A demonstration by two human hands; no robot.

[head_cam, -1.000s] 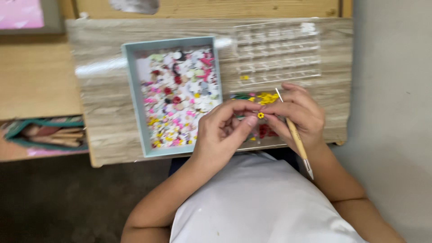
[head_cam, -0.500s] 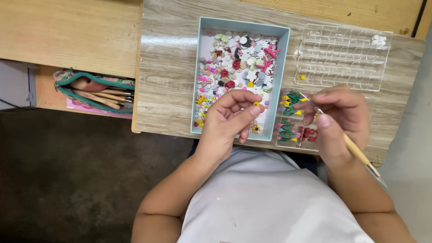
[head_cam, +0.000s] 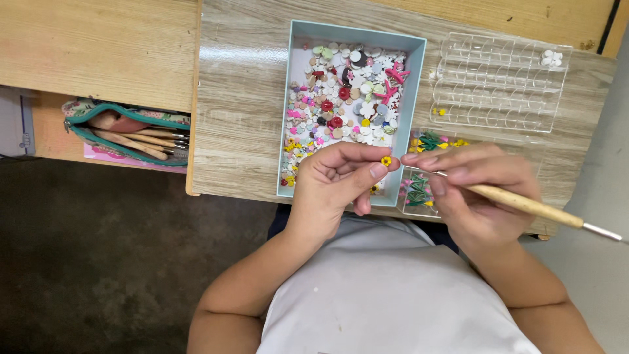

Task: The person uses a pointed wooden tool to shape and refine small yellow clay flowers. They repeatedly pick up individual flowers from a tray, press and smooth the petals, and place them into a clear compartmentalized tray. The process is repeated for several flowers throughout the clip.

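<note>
My left hand (head_cam: 337, 177) pinches a tiny yellow flower piece (head_cam: 386, 160) between thumb and fingertips, just over the near right corner of a pale blue tray (head_cam: 288, 98). The tray is full of several small flower and leaf pieces in white, pink, red and yellow. My right hand (head_cam: 478, 190) holds a wooden-handled tool (head_cam: 531, 206) with a metal end; its fingertips nearly touch the yellow piece. Under my right hand lies a clear compartment box (head_cam: 419, 190) with green and yellow bits.
A second clear compartment organiser (head_cam: 498, 82), mostly bare with a few white pieces in one corner, lies at the far right of the wooden table (head_cam: 242, 98). An open teal pencil pouch (head_cam: 128, 131) with wooden tools sits on a lower shelf at left.
The view has drifted slightly, so the tray and table sit a little further left. Both hands stay together at the tray's near corner, still holding the yellow piece and the tool.
</note>
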